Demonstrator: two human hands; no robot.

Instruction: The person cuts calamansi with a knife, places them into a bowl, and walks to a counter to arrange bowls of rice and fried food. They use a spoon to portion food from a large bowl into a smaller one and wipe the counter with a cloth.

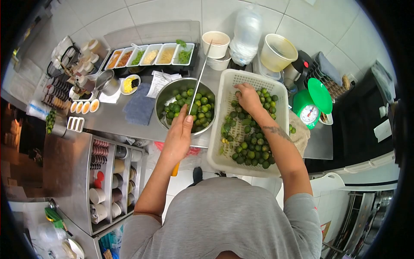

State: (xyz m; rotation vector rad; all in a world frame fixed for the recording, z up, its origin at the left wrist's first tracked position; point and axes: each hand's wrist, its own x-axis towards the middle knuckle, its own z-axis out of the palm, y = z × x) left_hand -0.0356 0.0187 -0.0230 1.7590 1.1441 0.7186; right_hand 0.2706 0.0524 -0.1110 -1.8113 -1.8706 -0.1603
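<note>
My left hand [177,136] is closed around a long, thin-bladed knife, its orange handle end [175,169] showing below the hand. The blade [201,73] points up and away, across a round steel bowl [160,96] of small green limes [189,103]. My right hand [249,98] reaches into a white perforated plastic basket [282,112], fingers curled at a lime [237,93] by the basket's upper left part. More limes [252,149] are heaped in the basket's lower half, with some loose leafy bits at its left side.
Behind the bowl stands a row of white condiment trays [165,55]. A blue cloth [139,103] lies left of it. White tubs [215,44] and a plastic-wrapped stack [246,36] stand against the wall. To the right is a green dial scale [308,113]. Shelves of cups [97,196] are below left.
</note>
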